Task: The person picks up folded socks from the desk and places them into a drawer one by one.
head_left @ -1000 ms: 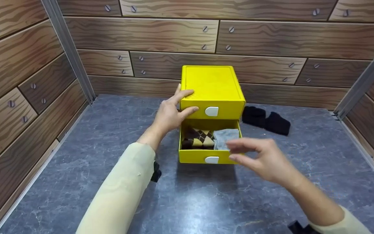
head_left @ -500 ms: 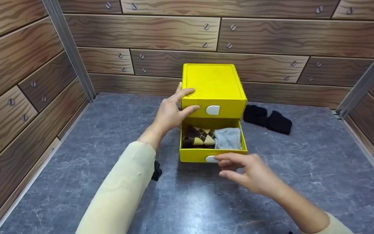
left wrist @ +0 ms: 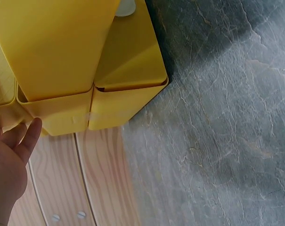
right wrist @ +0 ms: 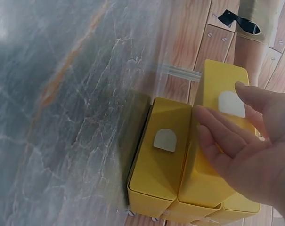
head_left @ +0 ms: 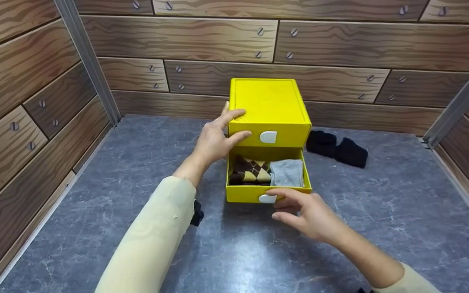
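Observation:
A yellow drawer unit point(head_left: 269, 99) stands against the back wall, its middle drawer point(head_left: 243, 194) pulled out. Inside lie brown-and-yellow argyle socks point(head_left: 255, 173) on the left and folded grey socks point(head_left: 286, 173) on the right. My left hand point(head_left: 214, 140) holds the unit's upper left corner, thumb on the top drawer's front, index finger over the top. My right hand point(head_left: 314, 215) is at the open drawer's front, loosely bent fingertips right by its white handle point(head_left: 266, 199). The right wrist view shows a shut bottom drawer point(right wrist: 161, 165) below it.
Two black folded socks point(head_left: 351, 152) lie on the grey marbled surface point(head_left: 157, 252) to the right of the unit. Wood-patterned walls point(head_left: 218, 38) with metal corner strips point(head_left: 90, 65) enclose the back and sides.
My right hand has moved left and down from over the grey socks to the open drawer's handle. My left hand has stayed on the unit. The view has shifted slightly.

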`<action>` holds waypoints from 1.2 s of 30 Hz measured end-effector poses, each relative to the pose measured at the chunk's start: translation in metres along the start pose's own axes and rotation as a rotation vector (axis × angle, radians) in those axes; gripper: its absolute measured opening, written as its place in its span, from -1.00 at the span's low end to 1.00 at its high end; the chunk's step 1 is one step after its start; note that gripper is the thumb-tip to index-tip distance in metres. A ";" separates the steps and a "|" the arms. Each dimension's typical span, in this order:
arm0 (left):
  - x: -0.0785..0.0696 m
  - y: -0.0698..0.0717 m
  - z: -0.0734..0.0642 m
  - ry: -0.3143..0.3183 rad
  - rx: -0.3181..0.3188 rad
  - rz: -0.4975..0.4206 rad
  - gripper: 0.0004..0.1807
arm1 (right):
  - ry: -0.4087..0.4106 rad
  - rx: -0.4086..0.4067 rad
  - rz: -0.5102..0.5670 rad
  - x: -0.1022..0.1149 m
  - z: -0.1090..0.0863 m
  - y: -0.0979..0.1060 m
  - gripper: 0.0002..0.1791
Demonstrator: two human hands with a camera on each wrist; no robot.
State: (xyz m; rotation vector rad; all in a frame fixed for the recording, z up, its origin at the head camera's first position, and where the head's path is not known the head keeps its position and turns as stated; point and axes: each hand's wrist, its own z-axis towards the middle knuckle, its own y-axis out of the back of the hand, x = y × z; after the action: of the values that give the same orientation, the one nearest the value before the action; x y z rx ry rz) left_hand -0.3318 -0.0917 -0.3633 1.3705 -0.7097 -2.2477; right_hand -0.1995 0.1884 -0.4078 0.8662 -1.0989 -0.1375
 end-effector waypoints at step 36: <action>0.001 0.001 0.002 0.000 0.004 0.010 -0.28 | -0.093 -0.098 -0.008 -0.017 0.050 0.004 -0.46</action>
State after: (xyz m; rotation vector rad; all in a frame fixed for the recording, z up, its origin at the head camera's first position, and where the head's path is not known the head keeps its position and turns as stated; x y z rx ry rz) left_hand -0.3335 -0.0924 -0.3626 1.3658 -0.7201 -2.2398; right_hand -0.2499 0.1726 -0.4093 0.7827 -1.1662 -0.2388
